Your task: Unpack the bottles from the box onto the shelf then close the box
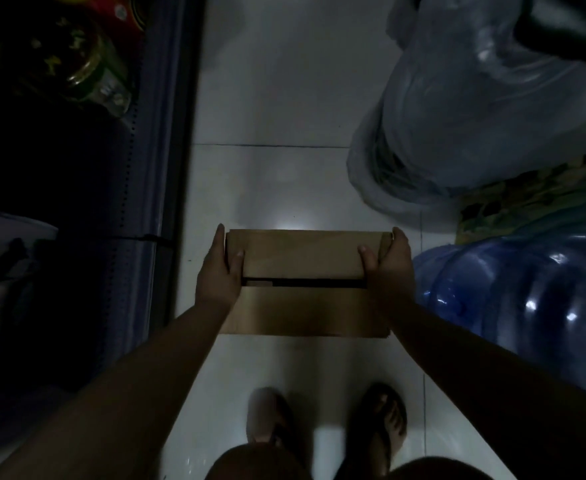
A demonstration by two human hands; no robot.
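A brown cardboard box (pixel 302 258) is held above the white tiled floor, its two top flaps folded down with a narrow dark slit between them. My left hand (pixel 219 271) grips its left end, thumb on top of the far flap. My right hand (pixel 388 268) grips the right end the same way. What is inside the box is hidden. The shelf (pixel 139 168) runs along the left, dark, with a clear bottle with a yellowish label (pixel 90 71) on it at the upper left.
Large blue water jugs (pixel 513 299) lie at the right, one wrapped in clear plastic (pixel 475 109) at the upper right. A patterned mat (pixel 527 199) sits between them. My sandalled feet (pixel 326 420) stand on the floor below the box.
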